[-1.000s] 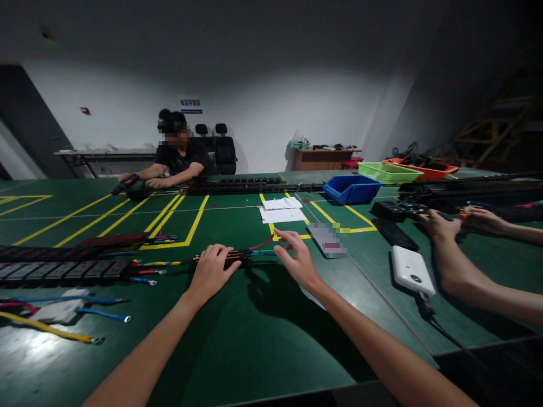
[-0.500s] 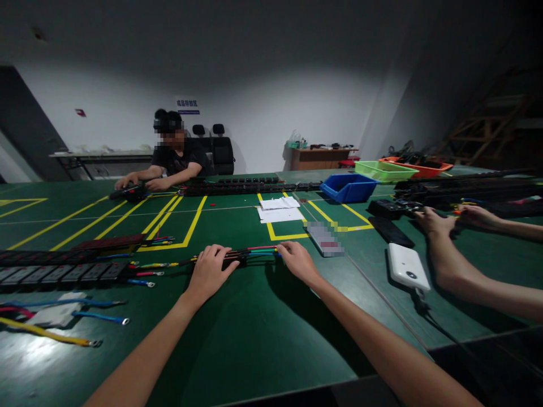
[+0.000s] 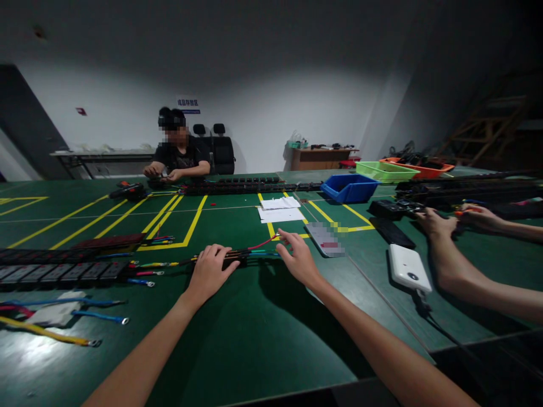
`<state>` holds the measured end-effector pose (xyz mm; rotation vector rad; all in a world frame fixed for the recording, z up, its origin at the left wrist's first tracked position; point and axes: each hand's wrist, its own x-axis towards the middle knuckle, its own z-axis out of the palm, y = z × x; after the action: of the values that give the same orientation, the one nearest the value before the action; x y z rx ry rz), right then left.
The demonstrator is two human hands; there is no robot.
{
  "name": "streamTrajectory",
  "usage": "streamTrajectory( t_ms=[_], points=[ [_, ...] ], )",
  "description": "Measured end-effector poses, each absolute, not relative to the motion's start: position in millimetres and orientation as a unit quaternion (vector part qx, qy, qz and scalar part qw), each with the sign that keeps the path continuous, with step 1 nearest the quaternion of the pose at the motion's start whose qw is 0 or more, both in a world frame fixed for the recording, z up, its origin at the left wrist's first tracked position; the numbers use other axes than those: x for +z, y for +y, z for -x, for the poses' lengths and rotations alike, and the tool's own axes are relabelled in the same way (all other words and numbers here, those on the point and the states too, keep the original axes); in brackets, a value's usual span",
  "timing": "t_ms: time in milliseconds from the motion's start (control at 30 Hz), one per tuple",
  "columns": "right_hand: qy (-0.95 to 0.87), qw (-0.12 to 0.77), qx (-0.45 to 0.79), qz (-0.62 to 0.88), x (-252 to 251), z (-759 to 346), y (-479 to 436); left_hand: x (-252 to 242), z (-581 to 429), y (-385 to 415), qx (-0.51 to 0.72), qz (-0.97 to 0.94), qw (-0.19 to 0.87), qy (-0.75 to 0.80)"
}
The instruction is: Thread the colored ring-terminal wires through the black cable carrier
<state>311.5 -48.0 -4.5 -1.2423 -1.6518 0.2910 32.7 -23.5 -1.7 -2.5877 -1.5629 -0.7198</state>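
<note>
My left hand [image 3: 213,271] is closed over a black part [image 3: 238,256] with coloured wires, fingers over its top and thumb on the near side; the palm hides much of it. From its right end, a red wire [image 3: 261,244] bends up and away, while blue-green wires [image 3: 263,254] run nearly flat. My right hand [image 3: 299,257] is at these wire ends, thumb and fingers apart. Its fingertip meets or nearly meets the red wire's tip; contact is unclear. Left of my left hand are yellow-green wires [image 3: 159,264] and a black socket strip [image 3: 76,273].
Cables with ring terminals [image 3: 102,318] lie at the left. Ahead are white papers [image 3: 280,215], a phone [image 3: 324,238] and a blue bin [image 3: 350,188]. A white power bank [image 3: 408,267] lies near a co-worker's arms [image 3: 462,282] at the right. Another person [image 3: 182,158] sits across the table.
My right hand has opened its pinch on the wire ends, and the red wire now angles upward apart from the others. The person across has drawn their hands back from a black tool.
</note>
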Motion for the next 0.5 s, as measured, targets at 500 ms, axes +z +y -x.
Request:
streamTrajectory(
  t_ms=[500],
  points=[
    [-0.635, 0.466, 0.137, 0.601, -8.0, -318.7, -42.5, 0.0, -32.2, -24.6, -0.237, 0.830, -0.005, -0.504]
  ],
)
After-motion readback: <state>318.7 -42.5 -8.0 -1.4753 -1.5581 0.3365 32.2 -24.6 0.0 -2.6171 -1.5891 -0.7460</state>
